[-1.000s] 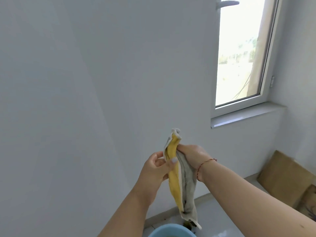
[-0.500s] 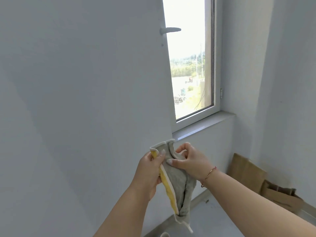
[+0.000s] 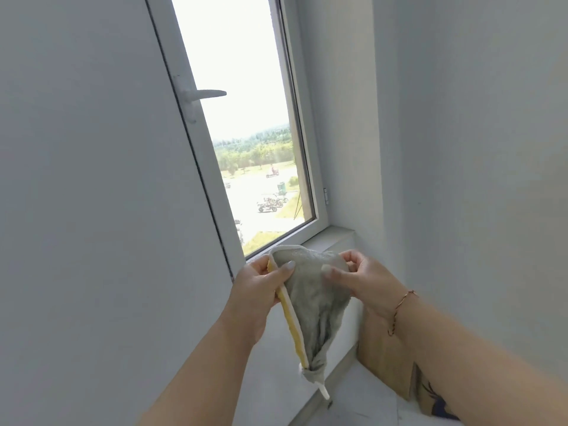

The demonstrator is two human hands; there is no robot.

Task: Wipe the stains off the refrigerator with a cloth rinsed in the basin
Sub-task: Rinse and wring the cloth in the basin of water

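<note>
A damp grey cloth (image 3: 310, 305) with a yellow underside and white trim hangs in front of me, spread at the top and narrowing to a point below. My left hand (image 3: 255, 293) pinches its left top corner between thumb and fingers. My right hand (image 3: 365, 284) pinches the right top corner. A large flat white surface (image 3: 92, 195) fills the left of the view, very close to me; it may be the refrigerator's side. The basin is out of view.
A window (image 3: 255, 133) with a white handle (image 3: 206, 95) and a sill (image 3: 329, 238) stands straight ahead. White walls close in on the right. Brown cardboard (image 3: 387, 361) leans against the wall low on the right, on a pale floor.
The view has swung up and right, so the blue basin has dropped out of sight. My hands have drawn the cloth's top corners apart, spreading the bunched cloth open.
</note>
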